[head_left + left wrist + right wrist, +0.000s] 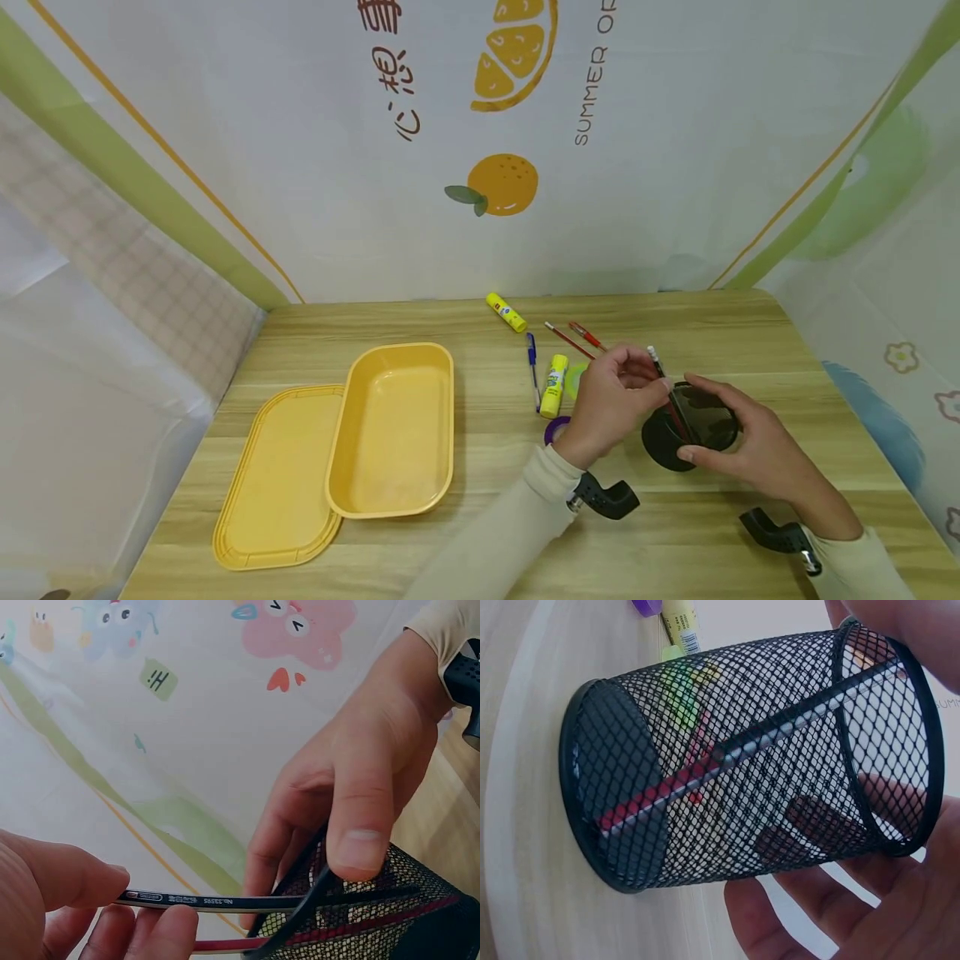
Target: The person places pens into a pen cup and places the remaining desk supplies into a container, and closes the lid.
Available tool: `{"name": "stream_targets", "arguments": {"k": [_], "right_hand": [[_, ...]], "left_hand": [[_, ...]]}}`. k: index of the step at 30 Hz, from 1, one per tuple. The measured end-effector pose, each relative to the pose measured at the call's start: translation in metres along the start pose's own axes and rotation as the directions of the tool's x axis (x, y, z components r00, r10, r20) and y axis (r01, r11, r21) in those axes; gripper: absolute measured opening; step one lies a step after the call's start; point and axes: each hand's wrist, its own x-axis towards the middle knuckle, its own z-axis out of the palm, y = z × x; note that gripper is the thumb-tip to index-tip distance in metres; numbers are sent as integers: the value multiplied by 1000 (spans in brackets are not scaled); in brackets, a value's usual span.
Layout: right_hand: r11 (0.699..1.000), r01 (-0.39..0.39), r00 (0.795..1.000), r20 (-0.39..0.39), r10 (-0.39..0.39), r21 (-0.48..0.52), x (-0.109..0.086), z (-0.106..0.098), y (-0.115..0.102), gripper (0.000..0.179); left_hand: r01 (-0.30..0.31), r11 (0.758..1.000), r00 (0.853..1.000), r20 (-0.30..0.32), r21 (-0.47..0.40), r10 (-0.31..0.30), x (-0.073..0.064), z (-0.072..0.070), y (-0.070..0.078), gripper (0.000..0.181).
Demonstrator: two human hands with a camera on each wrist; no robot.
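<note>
Black wire-mesh pen cup (739, 840) at the right of the table, mouth up. Inside it, slanting from rim to base: a black pencil (214, 901) with pale lettering along its side, and a dark red pencil (225, 946) beside it.

Left hand (609, 402): thumb and fingers closed in a pinch on the upper part of the black pencil, just over the cup's mouth. Cannot tell whether it also has hold of the dark red one. Right hand (753, 437): curved part-way round the cup at its rim, thumb on the near side, fingers on the far side.

Left of the cup, a loose scatter. Purple tape roll (557, 428) near, partly hidden by the left hand; green tape roll (576, 380) farther, also partly covered. Upright-labelled yellow glue stick (553, 386) just left of the green roll; blue pen (532, 371) beside it. Farther off, a slim red pencil (570, 340), a red pen (587, 335) and another glue stick (506, 312).

Left side: yellow bin (393, 492), overlapping a yellow lid (277, 483). Wood-grain table (675, 533); fruit-printed cloth (300, 167) behind.
</note>
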Motion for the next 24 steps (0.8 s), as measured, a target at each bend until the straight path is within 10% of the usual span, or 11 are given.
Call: {"name": "stream_targets", "arguments": {"k": [24], "right_hand": [[1000,-5,1000,1,5,-7,1,0,-1,93]], "left_hand": [[-30,998,999,-41,-51,28,1,-14,1,20]]}}
